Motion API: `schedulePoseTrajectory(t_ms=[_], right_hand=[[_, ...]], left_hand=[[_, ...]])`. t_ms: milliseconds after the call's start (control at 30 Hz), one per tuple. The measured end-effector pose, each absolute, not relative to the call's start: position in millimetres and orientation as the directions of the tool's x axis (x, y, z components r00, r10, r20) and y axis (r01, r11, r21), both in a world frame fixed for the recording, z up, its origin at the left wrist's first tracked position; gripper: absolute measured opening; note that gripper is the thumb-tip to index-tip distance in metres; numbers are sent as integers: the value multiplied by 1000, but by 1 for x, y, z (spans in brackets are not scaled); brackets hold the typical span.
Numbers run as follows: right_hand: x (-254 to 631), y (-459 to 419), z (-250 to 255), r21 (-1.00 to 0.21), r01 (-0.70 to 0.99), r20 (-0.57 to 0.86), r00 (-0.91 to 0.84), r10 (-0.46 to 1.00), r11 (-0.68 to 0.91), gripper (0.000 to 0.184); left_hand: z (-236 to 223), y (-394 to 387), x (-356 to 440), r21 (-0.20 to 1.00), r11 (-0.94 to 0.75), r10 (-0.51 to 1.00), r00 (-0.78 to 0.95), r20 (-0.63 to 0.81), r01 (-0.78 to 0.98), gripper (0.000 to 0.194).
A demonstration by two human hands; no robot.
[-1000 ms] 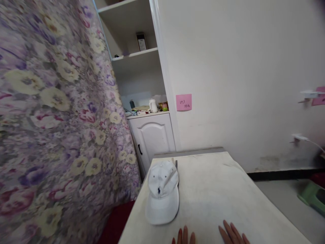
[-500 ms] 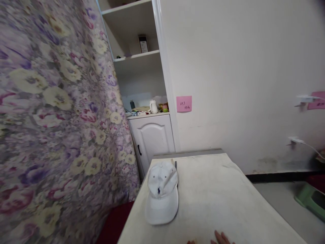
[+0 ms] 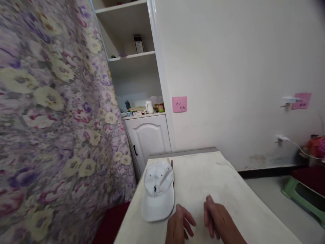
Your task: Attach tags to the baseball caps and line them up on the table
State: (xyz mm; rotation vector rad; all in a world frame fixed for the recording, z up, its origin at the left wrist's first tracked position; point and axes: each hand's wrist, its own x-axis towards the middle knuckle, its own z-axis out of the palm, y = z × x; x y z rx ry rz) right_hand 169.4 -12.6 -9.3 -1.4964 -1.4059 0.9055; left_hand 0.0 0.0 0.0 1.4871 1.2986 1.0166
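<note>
Two bare hands, one white baseball cap (image 3: 158, 194), and a pale-topped counter (image 3: 203, 176) beneath them. The cap sits upright by the counter's left edge, its long axis running nearly straight away from the person: the brim (image 3: 156, 208) points toward the person, and the rounded crown (image 3: 159, 174) lies on the far side. A small dark emblem (image 3: 155, 188) marks the crown's front.

Both hands are to the right of the cap and nearer to the person than its middle. From them, then, the cap lies to the left and forward. The left hand (image 3: 179, 224) is the closer one, just beside the right edge of the brim; whether it brushes the cap cannot be told. The right hand (image 3: 215, 219) is farther to the right, apart from the cap, with a strip of bare counter between the hands.

Neither hand grasps anything. The fingers of both are loosely bent, slightly blurred, and turned inward toward each other; whether they rest on the counter is unclear.

Left of the cap hangs a floral curtain (image 3: 63, 135). Beyond the cap stands a white cabinet (image 3: 149, 135), and well to its right, a green stool (image 3: 302, 196).
</note>
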Motion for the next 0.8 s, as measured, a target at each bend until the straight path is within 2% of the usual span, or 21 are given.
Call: schedulePoseTrajectory(t_ms=[67,200,533,800], right_hand=[[170,-6,14,-971,236,58,103,993,32,80],[174,-1,41,-983,182,43,120,992,20,82],[185,4,38,-963,265,1,174,985,-46,83],[185,5,33,-960,279,26,174,984,-24,83]], left_hand=[[19,11,1,985,-22,982,186,-10,170,88],[33,29,3,997,32,975,219,-46,70,92],[17,47,3,995,18,988,150,-33,99,87],[7,55,1,989,46,986,153,-67,139,88]])
